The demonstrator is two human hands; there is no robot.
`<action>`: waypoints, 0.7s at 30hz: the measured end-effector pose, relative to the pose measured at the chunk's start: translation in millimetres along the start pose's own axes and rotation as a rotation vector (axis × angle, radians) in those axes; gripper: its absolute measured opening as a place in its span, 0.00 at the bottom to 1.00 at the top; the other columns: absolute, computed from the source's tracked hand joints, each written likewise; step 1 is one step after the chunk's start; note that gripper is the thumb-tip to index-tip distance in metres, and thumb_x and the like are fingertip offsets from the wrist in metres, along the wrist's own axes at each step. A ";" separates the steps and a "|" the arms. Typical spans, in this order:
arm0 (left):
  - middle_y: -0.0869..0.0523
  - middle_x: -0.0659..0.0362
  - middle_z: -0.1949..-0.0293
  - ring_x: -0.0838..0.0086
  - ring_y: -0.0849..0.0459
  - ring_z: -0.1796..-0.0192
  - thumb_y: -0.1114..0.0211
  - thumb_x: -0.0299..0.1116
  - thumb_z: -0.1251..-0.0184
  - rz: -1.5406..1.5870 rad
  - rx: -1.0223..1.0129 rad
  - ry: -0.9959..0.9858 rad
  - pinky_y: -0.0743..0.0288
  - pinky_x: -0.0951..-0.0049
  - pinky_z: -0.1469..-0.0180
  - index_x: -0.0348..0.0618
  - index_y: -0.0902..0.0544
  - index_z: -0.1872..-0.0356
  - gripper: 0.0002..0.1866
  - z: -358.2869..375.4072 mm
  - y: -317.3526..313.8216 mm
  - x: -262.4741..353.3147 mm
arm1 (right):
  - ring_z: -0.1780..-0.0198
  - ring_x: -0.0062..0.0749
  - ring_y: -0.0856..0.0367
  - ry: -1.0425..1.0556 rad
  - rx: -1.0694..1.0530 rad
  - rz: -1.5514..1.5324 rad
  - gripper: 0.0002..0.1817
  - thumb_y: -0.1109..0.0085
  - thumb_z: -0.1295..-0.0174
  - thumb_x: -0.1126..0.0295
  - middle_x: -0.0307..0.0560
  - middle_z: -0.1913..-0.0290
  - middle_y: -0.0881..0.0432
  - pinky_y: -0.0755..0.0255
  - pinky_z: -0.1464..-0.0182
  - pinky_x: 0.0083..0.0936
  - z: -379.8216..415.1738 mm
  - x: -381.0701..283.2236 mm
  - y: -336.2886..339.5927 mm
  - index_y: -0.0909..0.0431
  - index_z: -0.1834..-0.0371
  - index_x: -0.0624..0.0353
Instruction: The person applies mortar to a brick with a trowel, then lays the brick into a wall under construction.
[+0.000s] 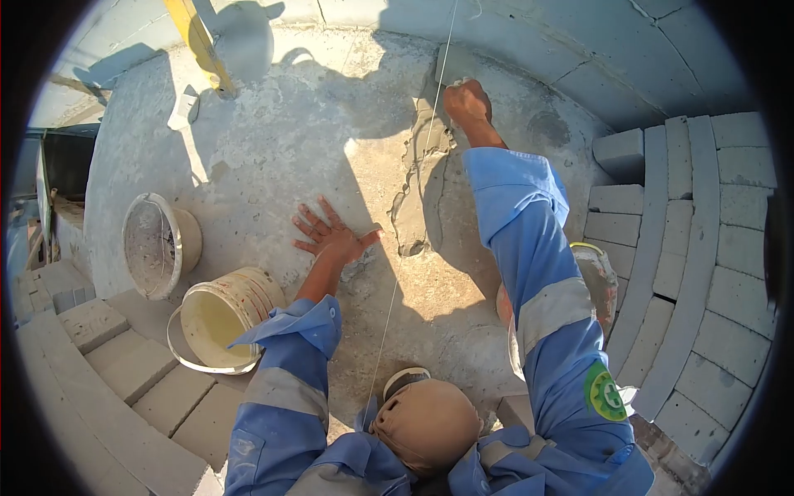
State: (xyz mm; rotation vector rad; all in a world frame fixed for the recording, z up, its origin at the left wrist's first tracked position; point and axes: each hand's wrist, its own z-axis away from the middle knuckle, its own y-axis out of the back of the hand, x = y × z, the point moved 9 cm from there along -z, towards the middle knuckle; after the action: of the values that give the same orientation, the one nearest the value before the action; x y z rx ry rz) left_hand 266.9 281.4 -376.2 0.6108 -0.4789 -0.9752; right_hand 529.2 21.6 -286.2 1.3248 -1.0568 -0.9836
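My left hand (332, 240) lies with its fingers spread on the concrete floor (273, 149), left of a strip of wet mortar (422, 190). My right hand (468, 102) is closed at the far end of that strip, beside a grey block (455, 68). What its fingers hold, if anything, is hidden. The mortar has ragged edges and a smoother middle. A thin white string (437, 103) runs over the strip and down toward my body.
Two buckets, one grey inside (188, 240) and one pale (256, 302), lie tipped at the left. Another bucket (597, 277) is partly behind my right arm. Light blocks (728, 355) are stacked right, others (169, 401) lower left. A yellow level-like bar (198, 45) stands at the back wall.
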 end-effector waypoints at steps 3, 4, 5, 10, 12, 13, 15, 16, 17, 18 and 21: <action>0.91 0.31 0.29 0.33 0.97 0.30 0.37 0.84 0.59 -0.010 -0.026 0.018 0.86 0.18 0.38 0.43 0.86 0.27 0.81 0.1 -0.8 -3.6 | 0.55 0.58 0.14 -0.136 -0.079 -0.192 0.16 0.47 0.40 0.70 0.67 0.59 0.14 0.20 0.52 0.42 6.0 3.0 -9.6 0.17 0.57 0.72; 0.91 0.32 0.29 0.34 0.98 0.30 0.39 0.85 0.61 -0.019 -0.033 0.018 0.86 0.18 0.38 0.44 0.87 0.27 0.82 -0.2 -0.2 -1.3 | 0.54 0.59 0.14 -0.188 -0.102 -0.252 0.17 0.47 0.40 0.69 0.68 0.58 0.14 0.20 0.51 0.43 12.4 3.1 -5.4 0.17 0.57 0.73; 0.91 0.32 0.29 0.34 0.98 0.30 0.39 0.85 0.61 -0.023 -0.033 0.011 0.86 0.18 0.38 0.44 0.87 0.27 0.82 1.1 -1.0 0.4 | 0.51 0.61 0.15 -0.325 -0.099 -0.400 0.19 0.47 0.41 0.68 0.70 0.56 0.15 0.21 0.49 0.44 29.1 -1.5 17.2 0.18 0.56 0.74; 0.90 0.32 0.29 0.34 0.95 0.29 0.36 0.83 0.59 -0.005 -0.010 0.014 0.83 0.18 0.37 0.43 0.86 0.27 0.81 3.9 2.3 1.1 | 0.42 0.65 0.20 -0.508 -0.120 -0.662 0.27 0.49 0.43 0.65 0.77 0.46 0.20 0.26 0.40 0.45 74.8 -8.3 34.5 0.25 0.47 0.78; 0.91 0.33 0.28 0.34 0.95 0.28 0.36 0.83 0.59 -0.020 0.003 0.016 0.83 0.19 0.36 0.43 0.86 0.27 0.81 3.0 0.6 0.4 | 0.41 0.66 0.21 -0.520 -0.146 -0.658 0.26 0.50 0.43 0.65 0.77 0.46 0.21 0.28 0.38 0.45 94.1 -15.6 34.4 0.25 0.47 0.78; 0.91 0.34 0.28 0.35 0.95 0.28 0.36 0.83 0.59 -0.026 0.015 0.027 0.83 0.19 0.36 0.44 0.86 0.27 0.81 3.3 2.4 0.1 | 0.42 0.66 0.21 -0.522 -0.139 -0.677 0.25 0.51 0.43 0.65 0.78 0.46 0.20 0.27 0.39 0.46 109.0 -23.6 41.9 0.25 0.49 0.78; 0.92 0.35 0.29 0.36 0.96 0.28 0.35 0.83 0.60 -0.015 0.002 0.031 0.85 0.19 0.36 0.46 0.87 0.27 0.82 5.7 4.6 1.0 | 0.44 0.66 0.19 -0.519 -0.152 -0.681 0.24 0.50 0.41 0.66 0.76 0.49 0.19 0.27 0.40 0.47 139.3 -39.3 49.7 0.24 0.50 0.77; 0.94 0.35 0.29 0.37 0.97 0.29 0.35 0.84 0.62 -0.004 -0.014 0.045 0.86 0.20 0.37 0.49 0.88 0.28 0.83 7.0 5.3 0.8 | 0.45 0.65 0.18 -0.517 -0.174 -0.668 0.23 0.49 0.39 0.66 0.73 0.50 0.17 0.26 0.40 0.48 156.3 -47.5 47.7 0.24 0.49 0.76; 0.94 0.35 0.29 0.37 0.97 0.29 0.35 0.84 0.62 -0.004 -0.012 0.044 0.86 0.20 0.37 0.49 0.88 0.28 0.83 8.5 7.1 3.2 | 0.46 0.65 0.17 -0.524 -0.187 -0.670 0.23 0.49 0.38 0.65 0.74 0.51 0.17 0.26 0.41 0.48 176.4 -56.0 47.3 0.24 0.49 0.76; 0.92 0.36 0.28 0.36 0.94 0.27 0.35 0.83 0.60 -0.035 -0.008 0.067 0.82 0.20 0.35 0.49 0.88 0.27 0.82 9.2 8.2 3.8 | 0.47 0.65 0.17 -0.528 -0.203 -0.673 0.22 0.50 0.37 0.65 0.74 0.52 0.17 0.25 0.41 0.48 196.8 -65.4 47.9 0.24 0.49 0.76; 0.91 0.36 0.27 0.35 0.91 0.26 0.35 0.81 0.58 -0.068 -0.014 0.096 0.76 0.21 0.32 0.49 0.88 0.27 0.81 13.9 14.0 3.4 | 0.47 0.66 0.18 -0.516 -0.312 -0.705 0.25 0.52 0.33 0.64 0.74 0.53 0.17 0.25 0.43 0.48 254.0 -91.3 56.0 0.28 0.41 0.75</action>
State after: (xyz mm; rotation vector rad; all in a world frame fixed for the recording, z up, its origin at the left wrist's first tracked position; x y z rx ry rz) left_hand 268.4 280.7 -356.2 0.6619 -0.3680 -1.0080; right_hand 258.4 47.1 -241.2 1.2209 -0.7468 -2.0125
